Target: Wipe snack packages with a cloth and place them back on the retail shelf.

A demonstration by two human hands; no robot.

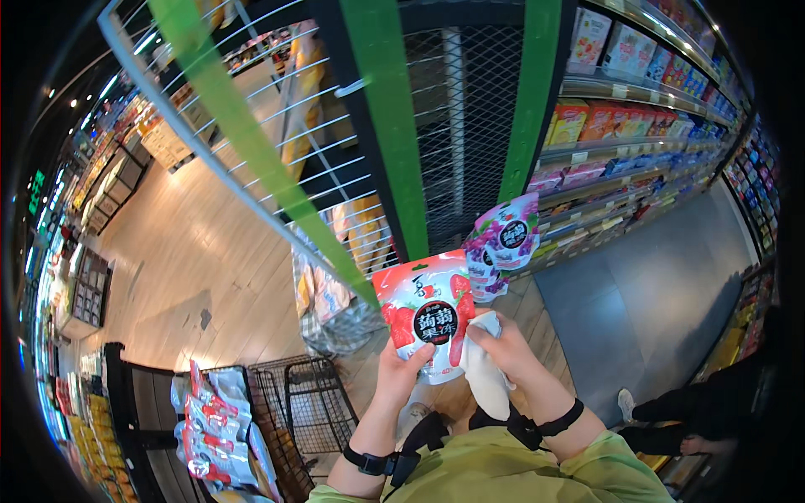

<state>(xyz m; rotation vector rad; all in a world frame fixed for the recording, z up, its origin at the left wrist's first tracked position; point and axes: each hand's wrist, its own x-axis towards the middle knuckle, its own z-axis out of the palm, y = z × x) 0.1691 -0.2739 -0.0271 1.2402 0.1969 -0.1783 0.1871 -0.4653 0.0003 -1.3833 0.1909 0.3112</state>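
A red and white jelly pouch (pixel 423 289) with strawberry pictures is upright in front of me. My left hand (pixel 397 373) grips its lower left corner, thumb on the front. My right hand (pixel 508 345) is closed on a white cloth (pixel 486 381) at the pouch's lower right side. The cloth hangs down below the fingers and covers part of that edge. Whether the right fingers also grip the pouch behind the cloth, I cannot tell. Just beyond, purple pouches with grape pictures (pixel 507 239) hang at the end of a black mesh rack with green strips (pixel 470 126).
A wire shelf (pixel 251 159) stands ahead to the left, with bagged goods (pixel 323 293) low beside it. Near left are a black wire cart (pixel 306 402) and red and silver bags (pixel 218 432). Stocked shelves (pixel 620 126) line the right; a person in dark clothes (pixel 679 419) stands lower right.
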